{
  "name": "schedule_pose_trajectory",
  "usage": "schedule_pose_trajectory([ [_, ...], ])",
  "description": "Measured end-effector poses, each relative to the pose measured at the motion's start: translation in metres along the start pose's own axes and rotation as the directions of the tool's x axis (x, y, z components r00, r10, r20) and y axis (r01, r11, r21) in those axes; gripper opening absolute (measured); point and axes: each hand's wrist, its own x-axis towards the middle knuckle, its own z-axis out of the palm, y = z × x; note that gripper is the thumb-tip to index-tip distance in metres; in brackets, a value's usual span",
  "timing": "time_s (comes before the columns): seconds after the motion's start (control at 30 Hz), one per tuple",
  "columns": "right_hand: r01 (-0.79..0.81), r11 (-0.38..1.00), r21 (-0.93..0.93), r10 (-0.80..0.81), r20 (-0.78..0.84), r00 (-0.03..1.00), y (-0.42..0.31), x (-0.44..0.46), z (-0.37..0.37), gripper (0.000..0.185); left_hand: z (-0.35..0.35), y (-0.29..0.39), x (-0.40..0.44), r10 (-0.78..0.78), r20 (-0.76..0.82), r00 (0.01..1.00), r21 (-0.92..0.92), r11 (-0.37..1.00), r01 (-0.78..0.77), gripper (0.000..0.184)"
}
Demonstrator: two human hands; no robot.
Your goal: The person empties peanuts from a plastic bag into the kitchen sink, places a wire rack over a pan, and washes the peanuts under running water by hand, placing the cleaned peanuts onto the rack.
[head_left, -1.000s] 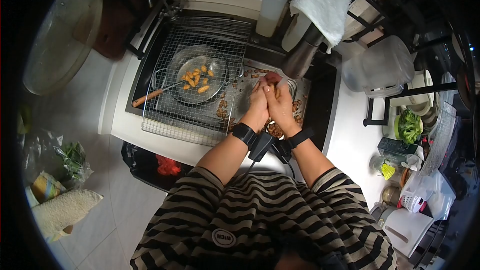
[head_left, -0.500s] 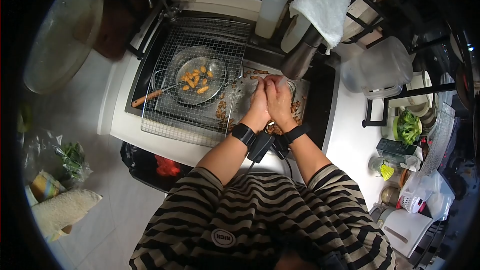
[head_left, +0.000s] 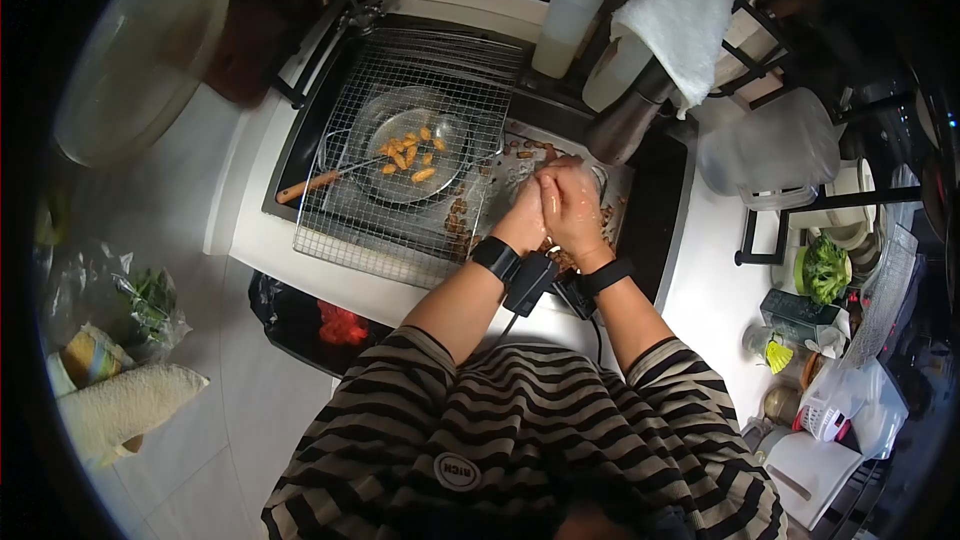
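Observation:
My left hand (head_left: pixel 528 218) and my right hand (head_left: pixel 572 208) are pressed together over the right part of the sink, fingers closed round each other. Their skin looks wet and shiny. Whatever lies between the palms, if anything, is hidden. Small brown pieces (head_left: pixel 457 218) are scattered on the metal surface (head_left: pixel 487 195) around and below the hands. To the left, a wire rack (head_left: pixel 375 255) lies across the sink. A strainer with a wooden handle (head_left: pixel 307 186) is there too, with several orange-yellow pieces (head_left: pixel 405 152) in the round bowl area.
A pump bottle (head_left: pixel 570 20) and a white towel (head_left: pixel 680 15) stand behind the sink. At right are a clear plastic container (head_left: pixel 770 150), a black shelf frame and broccoli (head_left: pixel 827 270). A black bin bag (head_left: pixel 290 315) with something red sits below the counter's left front.
My clasped hands have shifted, with the right hand now folded further over the left and the fingers more curled. The whole view has moved slightly.

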Motion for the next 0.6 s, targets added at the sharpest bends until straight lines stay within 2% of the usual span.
schedule_pose_trajectory([
  [0.1,-0.11,0.989,-0.097,0.101,-0.099,0.99,0.014,0.007,-0.005,0.011,0.005,-0.022,0.013,-0.236,-0.293,0.926,-0.221,0.959,0.175,0.024],
  [0.13,-0.459,0.876,-0.148,0.451,-0.085,0.889,0.007,0.018,-0.01,0.018,0.006,-0.03,0.016,-0.172,-0.316,0.933,-0.246,0.965,0.095,0.024],
  [0.23,-0.513,0.847,0.141,0.516,0.013,0.856,0.014,0.013,-0.01,0.016,0.001,-0.032,0.017,-0.195,-0.259,0.946,-0.297,0.948,0.114,0.025],
  [0.27,-0.24,0.963,0.122,0.255,-0.119,0.96,0.01,0.005,-0.002,0.013,-0.004,-0.031,0.019,-0.149,-0.173,0.974,-0.275,0.956,0.098,0.028],
  [0.3,-0.068,0.997,0.045,0.075,-0.209,0.975,0.007,0.004,0.005,0.014,-0.01,-0.033,0.02,-0.061,-0.153,0.986,-0.229,0.973,0.025,0.03],
  [0.33,-0.113,0.99,0.085,0.125,-0.147,0.981,-0.007,0.001,0.001,0.013,-0.01,-0.034,0.015,0.024,-0.132,0.991,-0.186,0.981,-0.048,0.032],
  [0.37,-0.162,0.979,0.121,0.173,-0.084,0.981,-0.019,-0.001,-0.005,0.011,-0.012,-0.03,0.014,-0.079,-0.198,0.977,-0.194,0.98,0.039,0.035],
  [0.4,-0.153,0.981,0.116,0.164,-0.089,0.983,-0.016,-0.002,-0.004,0.011,-0.009,-0.024,0.012,-0.18,-0.262,0.948,-0.216,0.969,0.124,0.039],
  [0.47,-0.135,0.985,0.107,0.146,-0.102,0.984,0.0,-0.004,0.002,0.01,-0.004,-0.019,0.013,-0.199,-0.272,0.941,-0.226,0.964,0.138,0.028],
  [0.5,-0.225,0.966,0.128,0.241,-0.127,0.962,0.007,-0.003,0.004,0.01,0.0,-0.016,0.012,-0.208,-0.278,0.938,-0.233,0.962,0.145,0.025],
  [0.57,-0.392,0.902,0.179,0.421,-0.169,0.891,0.022,0.001,0.007,0.011,0.017,-0.021,0.011,-0.085,-0.325,0.942,-0.16,0.987,0.033,0.025],
  [0.6,-0.554,0.821,0.14,0.57,-0.135,0.811,0.013,0.013,0.0,0.012,0.023,-0.025,0.009,-0.023,-0.347,0.937,-0.121,0.992,-0.021,0.025],
])
